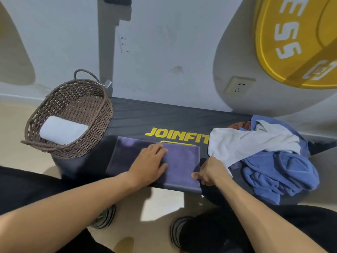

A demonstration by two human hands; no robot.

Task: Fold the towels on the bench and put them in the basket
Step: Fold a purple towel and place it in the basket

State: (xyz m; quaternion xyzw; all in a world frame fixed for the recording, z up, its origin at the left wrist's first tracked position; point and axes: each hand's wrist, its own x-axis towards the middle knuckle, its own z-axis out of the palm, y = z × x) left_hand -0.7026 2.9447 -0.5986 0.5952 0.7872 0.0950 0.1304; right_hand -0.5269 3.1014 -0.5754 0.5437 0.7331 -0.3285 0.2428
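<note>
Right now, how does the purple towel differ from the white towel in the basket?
The purple towel lies flat on the bench under both hands; the white towel sits folded in the basket. The purple towel is dark and spread wide; the white towel is pale and compact. Both are neatly squared.

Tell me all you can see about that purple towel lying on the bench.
The purple towel is dark and plush-looking, folded into a flat rectangle with straight edges. It lies on the black bench, partly covering the yellow logo, between the wicker basket and the pile of unfolded towels. The left hand presses flat on it; the right hand pinches its near right corner.
</note>
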